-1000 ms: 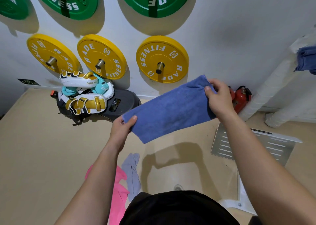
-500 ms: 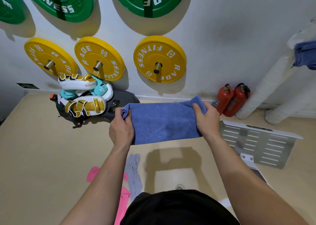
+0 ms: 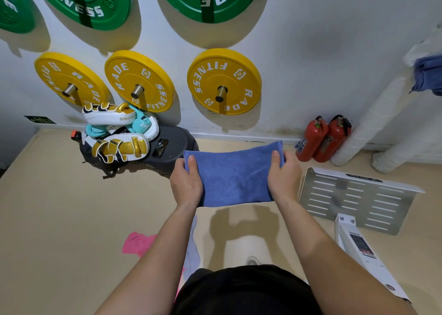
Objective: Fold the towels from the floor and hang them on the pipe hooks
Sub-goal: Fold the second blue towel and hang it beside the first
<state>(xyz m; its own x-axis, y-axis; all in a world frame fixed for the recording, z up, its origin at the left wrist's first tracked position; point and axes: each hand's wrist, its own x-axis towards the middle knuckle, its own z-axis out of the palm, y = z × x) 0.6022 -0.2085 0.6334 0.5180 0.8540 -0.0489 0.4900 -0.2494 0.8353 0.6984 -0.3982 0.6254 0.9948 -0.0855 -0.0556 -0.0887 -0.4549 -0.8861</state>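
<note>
The blue towel (image 3: pixel 234 178), held slanted and wide 1 second ago, is now level and shorter above the floor, with both hands drawn closer together. At near left, a pink towel (image 3: pixel 137 243) and a grey towel (image 3: pixel 192 250) lie on the floor. The left hand (image 3: pixel 187 185) grips the blue towel's left end, thumb on top. The right hand (image 3: pixel 283 180) clasps the right end likewise. Far right, 2 fire extinguishers (image 3: pixel 323 138) stand beside the white pipe (image 3: pixel 373 120), which carries a hung towel (image 3: pixel 428 75).

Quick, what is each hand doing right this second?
Left hand: grips the left end of the blue towel.
Right hand: grips the towel's right end.
</note>
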